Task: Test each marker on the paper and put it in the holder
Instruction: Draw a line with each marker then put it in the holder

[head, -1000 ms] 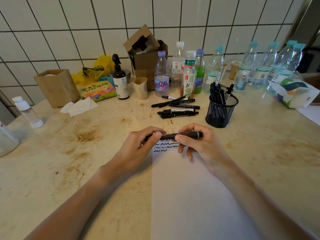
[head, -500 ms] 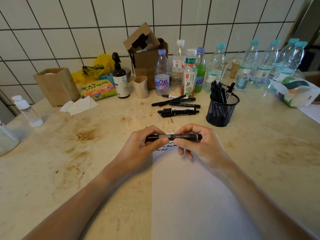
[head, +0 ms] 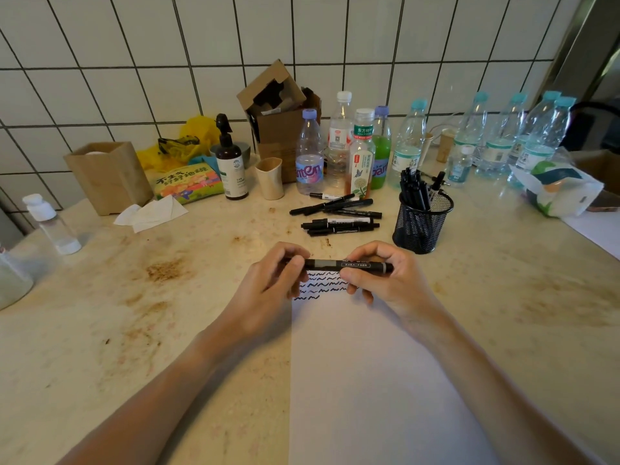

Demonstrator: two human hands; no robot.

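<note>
A black marker (head: 349, 265) lies level between both hands, just above the top of the white paper (head: 369, 380). My left hand (head: 268, 283) pinches its left end, which the fingers hide. My right hand (head: 385, 276) grips its right half. Rows of black squiggles (head: 322, 285) mark the paper's top edge under the marker. Behind, several loose black markers (head: 339, 218) lie on the counter. To their right a black mesh holder (head: 421, 223) stands with several markers in it.
A row of plastic bottles (head: 362, 152) lines the tiled wall, with a cardboard box (head: 278, 112), a dark pump bottle (head: 233, 162), a beige cup (head: 270, 177) and a wooden box (head: 107, 176). A tissue pack (head: 557, 189) lies at the right, a small white bottle (head: 50, 223) at the left.
The marker has stayed level between both hands. It rose slightly off the paper, and more of the squiggle rows shows beneath it now. The view has tilted a little.
</note>
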